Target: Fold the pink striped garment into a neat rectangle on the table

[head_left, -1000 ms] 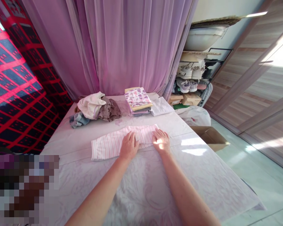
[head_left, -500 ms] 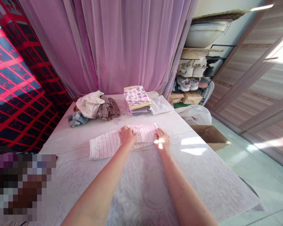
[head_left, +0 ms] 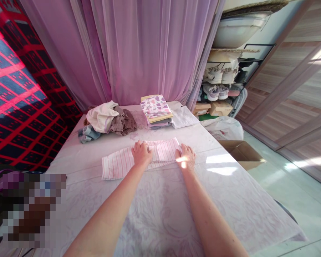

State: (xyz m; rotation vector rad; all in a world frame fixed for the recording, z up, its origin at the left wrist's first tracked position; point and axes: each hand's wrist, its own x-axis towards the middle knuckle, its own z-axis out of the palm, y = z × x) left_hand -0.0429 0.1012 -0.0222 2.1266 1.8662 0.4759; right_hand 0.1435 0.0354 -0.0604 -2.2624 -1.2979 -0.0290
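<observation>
A pink-and-white striped garment (head_left: 117, 165) lies flattened on the sheet-covered surface, its right part folded over on itself. I cannot tell which kind of garment it is. My left hand (head_left: 141, 153) rests on its middle, palm down, fingers spread over the cloth. At the right end, my right hand (head_left: 186, 157) lies with fingers stretched out, its thumb side against the garment's folded edge. Behind the hands stands a stack of folded clothes (head_left: 156, 107), with a heart-print piece on top.
Crumpled clothes (head_left: 103, 117) form a heap at the back left, and a folded white cloth (head_left: 184, 117) lies right of the stack. A purple curtain (head_left: 139, 50) hangs behind. On the floor to the right are an open cardboard box (head_left: 239, 151) and a shoe rack (head_left: 219, 84).
My left hand has shifted slightly left across the striped cloth. My right hand has moved a little right, its fingers opening away from the garment's end. The camera view has shifted slightly.
</observation>
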